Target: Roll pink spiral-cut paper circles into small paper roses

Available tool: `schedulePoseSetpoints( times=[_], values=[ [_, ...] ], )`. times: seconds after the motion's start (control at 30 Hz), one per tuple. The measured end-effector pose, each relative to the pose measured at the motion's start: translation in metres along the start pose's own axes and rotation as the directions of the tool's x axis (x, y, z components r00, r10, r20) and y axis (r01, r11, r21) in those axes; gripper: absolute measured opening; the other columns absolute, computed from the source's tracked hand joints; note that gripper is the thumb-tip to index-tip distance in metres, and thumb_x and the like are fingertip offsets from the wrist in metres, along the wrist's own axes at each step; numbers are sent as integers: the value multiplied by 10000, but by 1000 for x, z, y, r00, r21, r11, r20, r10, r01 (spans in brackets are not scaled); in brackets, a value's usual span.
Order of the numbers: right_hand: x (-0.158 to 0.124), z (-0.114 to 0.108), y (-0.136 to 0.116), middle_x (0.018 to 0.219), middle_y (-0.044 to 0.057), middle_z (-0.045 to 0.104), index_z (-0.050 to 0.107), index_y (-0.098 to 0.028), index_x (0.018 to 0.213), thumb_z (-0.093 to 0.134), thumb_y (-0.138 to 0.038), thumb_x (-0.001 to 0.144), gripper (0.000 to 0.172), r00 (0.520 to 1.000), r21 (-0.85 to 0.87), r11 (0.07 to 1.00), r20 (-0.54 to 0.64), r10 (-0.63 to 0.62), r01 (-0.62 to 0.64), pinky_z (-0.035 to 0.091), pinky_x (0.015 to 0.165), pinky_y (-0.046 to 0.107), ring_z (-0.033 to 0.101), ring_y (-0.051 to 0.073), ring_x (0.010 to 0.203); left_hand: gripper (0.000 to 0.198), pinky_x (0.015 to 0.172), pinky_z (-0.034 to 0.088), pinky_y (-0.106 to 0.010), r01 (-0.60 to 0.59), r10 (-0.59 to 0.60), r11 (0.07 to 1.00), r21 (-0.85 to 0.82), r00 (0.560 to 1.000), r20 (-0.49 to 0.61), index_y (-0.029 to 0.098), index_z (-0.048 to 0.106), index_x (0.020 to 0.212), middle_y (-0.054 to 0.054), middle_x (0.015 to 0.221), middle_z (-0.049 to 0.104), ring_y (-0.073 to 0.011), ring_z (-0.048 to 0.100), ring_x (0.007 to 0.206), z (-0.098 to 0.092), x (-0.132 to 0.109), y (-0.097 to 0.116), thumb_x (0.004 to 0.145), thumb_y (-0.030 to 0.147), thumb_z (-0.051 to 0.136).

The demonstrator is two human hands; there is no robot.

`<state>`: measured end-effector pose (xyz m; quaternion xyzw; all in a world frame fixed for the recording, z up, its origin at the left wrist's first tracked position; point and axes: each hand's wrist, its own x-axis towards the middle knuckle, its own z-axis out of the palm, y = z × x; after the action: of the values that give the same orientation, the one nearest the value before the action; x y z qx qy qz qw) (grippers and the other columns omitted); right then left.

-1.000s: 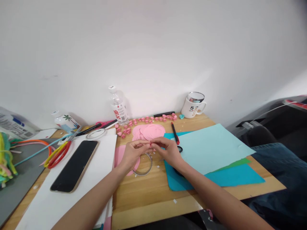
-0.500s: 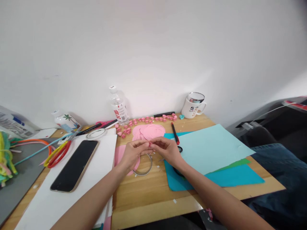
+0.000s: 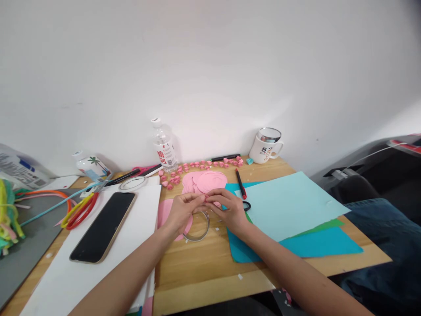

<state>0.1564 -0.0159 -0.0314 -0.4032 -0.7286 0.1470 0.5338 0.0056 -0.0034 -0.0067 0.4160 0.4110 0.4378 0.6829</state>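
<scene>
My left hand (image 3: pixel 183 213) and my right hand (image 3: pixel 230 210) meet over the middle of the table. Between their fingertips is a small pink paper roll (image 3: pixel 206 198), mostly covered by the fingers. Both hands are closed on it in a pinch. Just behind them lies a pile of pink paper discs (image 3: pixel 205 181). Under my left hand is another pink paper piece (image 3: pixel 164 210), beside a roll of tape (image 3: pixel 207 228). Several small rolled pink paper flowers (image 3: pixel 171 179) line the wall side of the table.
Light blue paper (image 3: pixel 289 206), a red-capped pen (image 3: pixel 240 184) and partly covered scissors (image 3: pixel 246 206) are on the right. A mug (image 3: pixel 263 148) and a plastic bottle (image 3: pixel 166 149) stand by the wall. Leftward are a phone (image 3: pixel 103 227), white paper (image 3: pixel 59 283) and red-and-yellow-handled scissors (image 3: pixel 80 210).
My right hand has turned slightly, its fingers shifting around the pink paper. My left hand stays nearly in place.
</scene>
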Motion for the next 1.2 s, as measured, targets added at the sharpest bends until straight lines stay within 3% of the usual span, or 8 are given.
schedulePoseSetpoints(
  times=[0.3,0.4,0.47,0.53,0.6,0.77,0.93,1.2],
  values=[
    [12,-8,1,800,56,632,637,-191,733,584,-219,753,63,997,53,996,-23,71,-70,511,665,288,603,157,746,261,626,525,-306,-45,45,999,14,999,-13,100,625,820,-90,740,676,-194,649,677,1,0,2,710,337,618],
    [32,-24,22,800,56,652,639,-175,720,577,-260,747,108,990,-2,991,-25,136,-136,507,634,280,604,161,732,281,566,517,-278,-71,74,996,53,995,-62,104,610,805,-97,759,669,-186,646,646,1,0,4,706,367,612],
    [50,-37,44,753,47,662,643,-167,697,573,-292,734,149,981,-137,971,-17,193,-193,490,594,268,600,159,678,292,526,503,-251,-91,100,991,93,990,-97,108,608,791,-91,761,665,-164,637,602,-1,1,5,704,387,603],
    [65,-48,68,731,44,669,657,-168,709,568,-313,729,172,954,-334,898,-10,300,-286,459,582,252,596,149,626,295,475,477,-221,-114,129,986,124,984,-124,116,607,797,-79,757,661,-134,616,545,-3,2,6,706,396,594],
    [77,-54,88,695,43,672,672,-179,733,572,-325,723,177,914,-527,768,-40,405,-363,425,577,245,597,157,627,293,414,432,-195,-134,155,981,139,976,-154,122,601,817,-64,742,656,-106,583,486,-6,4,6,708,394,588],
    [84,-54,108,769,43,686,678,-211,802,553,-344,731,196,848,-712,573,-61,527,-407,376,552,233,608,183,714,300,332,318,-164,-164,198,973,164,955,-221,120,568,882,-37,670,634,-67,502,389,-11,6,6,715,369,580],
    [79,-46,110,823,73,681,678,-213,819,561,-357,728,207,842,-764,527,-39,539,-372,368,589,253,608,215,770,340,313,274,-166,-192,226,971,144,934,-275,146,511,958,-9,652,628,-58,469,341,-13,7,5,719,381,566],
    [71,-42,110,806,94,677,648,-172,859,516,-429,765,304,853,-775,512,-64,518,-369,362,594,252,605,215,769,326,348,336,-181,-257,276,961,102,881,-384,147,473,983,-23,699,622,-77,518,394,-15,7,10,734,348,535]
  ],
)
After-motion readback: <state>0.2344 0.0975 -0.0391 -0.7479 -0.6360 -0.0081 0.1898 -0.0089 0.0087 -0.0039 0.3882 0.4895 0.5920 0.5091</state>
